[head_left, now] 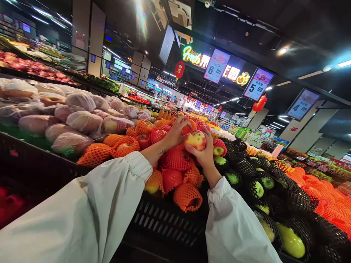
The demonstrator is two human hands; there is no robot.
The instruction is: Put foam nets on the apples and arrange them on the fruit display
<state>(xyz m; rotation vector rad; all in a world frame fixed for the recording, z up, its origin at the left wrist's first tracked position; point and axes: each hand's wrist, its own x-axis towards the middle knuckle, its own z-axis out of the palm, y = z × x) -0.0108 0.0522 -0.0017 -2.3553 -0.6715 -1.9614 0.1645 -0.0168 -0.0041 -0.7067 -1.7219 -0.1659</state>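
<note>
Apple [194,140]: red and yellow, unwrapped; raised above the crate's pile and held in the right hand [205,150]; dark spots on the face toward the view; clock read on the head view, 12 at the top.
Right hand: thumb on the near side, fingers curled round the far side, pinching the apple; apple at 11 o'clock from the palm.
Left hand [175,132]: fingers bent over an orange piece [189,126] just behind the apple; whether they grip it or only rest on it, cannot tell; apple between 3 and 4 o'clock from this hand.
Apple axis: nearly round, no clear long axis; right hand nearer, in contact; left hand just beside.
Crate [164,223]: black, slotted front wall at 6 o'clock, below both hands; an orange net sleeve [188,197] lies near this edge, its mouth toward 5 o'clock.
Sides: red-netted apples [172,178] at 7 o'clock, below the hands; black-netted green fruit [257,190] at 4 o'clock; bagged fruit [85,121] at 9 o'clock.
Room: tightest between the two hands; judged widest upward, over the pile, and toward 6 o'clock between the white sleeves [109,197].
</note>
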